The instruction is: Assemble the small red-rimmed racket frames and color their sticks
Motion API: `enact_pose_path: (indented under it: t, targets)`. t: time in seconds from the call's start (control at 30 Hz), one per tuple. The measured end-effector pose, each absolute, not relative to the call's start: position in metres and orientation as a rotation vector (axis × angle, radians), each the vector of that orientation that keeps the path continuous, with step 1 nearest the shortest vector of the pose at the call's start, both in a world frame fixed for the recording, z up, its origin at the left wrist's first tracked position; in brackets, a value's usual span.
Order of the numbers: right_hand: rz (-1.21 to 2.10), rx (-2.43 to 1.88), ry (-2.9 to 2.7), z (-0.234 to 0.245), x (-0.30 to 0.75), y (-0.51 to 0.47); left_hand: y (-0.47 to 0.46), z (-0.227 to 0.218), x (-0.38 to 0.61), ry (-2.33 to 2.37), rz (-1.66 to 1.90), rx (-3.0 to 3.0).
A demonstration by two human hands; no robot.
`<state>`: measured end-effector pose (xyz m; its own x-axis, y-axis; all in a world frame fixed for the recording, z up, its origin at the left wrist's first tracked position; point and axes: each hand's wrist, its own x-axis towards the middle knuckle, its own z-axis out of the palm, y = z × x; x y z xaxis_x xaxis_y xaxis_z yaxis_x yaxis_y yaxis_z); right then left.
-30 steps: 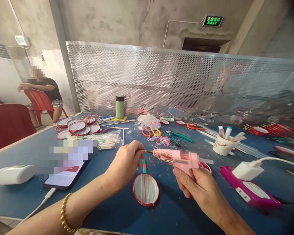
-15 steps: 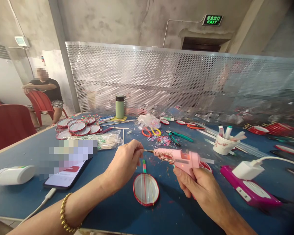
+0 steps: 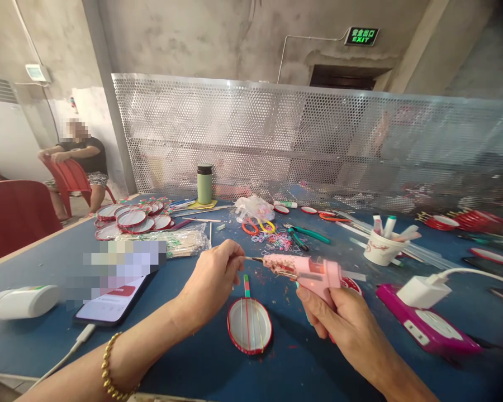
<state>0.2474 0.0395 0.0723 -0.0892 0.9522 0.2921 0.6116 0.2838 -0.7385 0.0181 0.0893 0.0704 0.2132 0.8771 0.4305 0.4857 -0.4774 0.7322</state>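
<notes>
My right hand (image 3: 339,321) is wrapped round the grip of a pink hot glue gun (image 3: 304,269) held above the blue table (image 3: 184,357), nozzle pointing left. My left hand (image 3: 212,282) is closed in a pinch on a thin stick (image 3: 243,258) whose end meets the gun's nozzle. Below them lies a round red-rimmed lid (image 3: 250,325) strung with coloured rubber bands, with a green and red stick (image 3: 246,285) at its top edge.
A phone (image 3: 109,304) on a cable lies left, with a white case (image 3: 20,301) beyond it. Stacked red-rimmed lids (image 3: 129,216), a stick bag (image 3: 184,241), a green flask (image 3: 204,183), pliers (image 3: 305,233), a paper cup (image 3: 381,245) and a pink device (image 3: 427,324) with charger. A person sits far left.
Hands and glue gun have hardly moved. The view has drifted slightly, and the seated person at far left has shifted a little.
</notes>
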Motion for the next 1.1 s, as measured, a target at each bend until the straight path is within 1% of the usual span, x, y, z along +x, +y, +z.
enact_pose_path:
  t: [0.3, 0.6, 0.83, 0.97, 1.1]
  targets:
    - [0.527, -1.387, -1.797, 0.072, 0.250, 0.040, 0.089, 0.071, 0.017, 1.271, 1.203, 2.029]
    - [0.533, -1.329, -1.622, 0.077, 0.242, 0.031, 0.090, 0.073, 0.017, 1.289, 1.292, 1.990]
    - [0.529, -1.268, -1.531, 0.074, 0.253, 0.037, 0.094, 0.078, 0.017, 1.134, 1.251, 1.671]
    - [0.392, -1.227, -1.576, 0.080, 0.267, 0.033, 0.095, 0.078, 0.015, 1.165, 1.280, 1.704]
    - [0.212, -1.304, -1.597, 0.087, 0.292, 0.016, 0.093, 0.078, 0.014, 1.221, 1.313, 1.815]
